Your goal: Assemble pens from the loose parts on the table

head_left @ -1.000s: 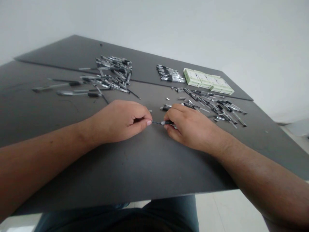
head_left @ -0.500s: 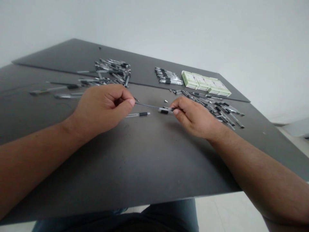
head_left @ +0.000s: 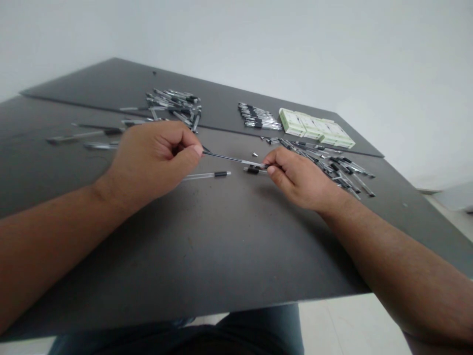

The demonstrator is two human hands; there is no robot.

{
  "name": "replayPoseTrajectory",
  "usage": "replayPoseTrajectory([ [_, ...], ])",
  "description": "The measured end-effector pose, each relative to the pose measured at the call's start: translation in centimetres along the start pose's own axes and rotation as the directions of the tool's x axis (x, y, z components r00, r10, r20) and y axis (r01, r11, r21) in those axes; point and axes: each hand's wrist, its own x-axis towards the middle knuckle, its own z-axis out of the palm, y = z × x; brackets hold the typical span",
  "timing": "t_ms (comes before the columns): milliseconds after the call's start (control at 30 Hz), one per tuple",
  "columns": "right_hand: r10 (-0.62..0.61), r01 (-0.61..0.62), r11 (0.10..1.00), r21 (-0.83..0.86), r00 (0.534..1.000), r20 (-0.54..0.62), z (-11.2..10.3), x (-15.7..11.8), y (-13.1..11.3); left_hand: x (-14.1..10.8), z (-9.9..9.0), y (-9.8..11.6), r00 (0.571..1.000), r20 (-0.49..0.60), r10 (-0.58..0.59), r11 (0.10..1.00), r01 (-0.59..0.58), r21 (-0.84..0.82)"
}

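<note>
Just above the near half of the dark grey table (head_left: 229,246), both hands face each other with bent wrists, forearms reaching in from the lower corners. Thumb and forefinger of the left hand (head_left: 157,160) are pinched on one end of a slim dark refill (head_left: 225,157), which runs level, slightly downward, across to the right hand (head_left: 295,177). That hand's thumb and forefinger are closed on a small dark pen part (head_left: 265,166) at the refill's pale end; how the two join is too small to tell, and the curled lower fingers are hidden. Below the left grip, a clear pen (head_left: 207,176) is partly covered by the hand; beside the right grip, another black-gripped pen (head_left: 253,170) disappears behind the fingers. Beyond the left hand, a heap of pens (head_left: 173,101) is partly blocked. Farther off stand a plain pale wall (head_left: 258,44) and, below the grips, dark trousers (head_left: 266,325) and light floor (head_left: 325,320), cut by the frame.
</note>
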Motion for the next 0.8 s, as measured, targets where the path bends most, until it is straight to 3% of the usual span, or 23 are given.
replayPoseTrajectory([
  [800, -0.019, 0.019, 1.000, 0.015, 1.000, 0.018, 0.03, 0.01, 0.14, 0.10, 0.09, -0.29, 1.000, -0.001, 0.031, 0.999, -0.031, -0.007],
])
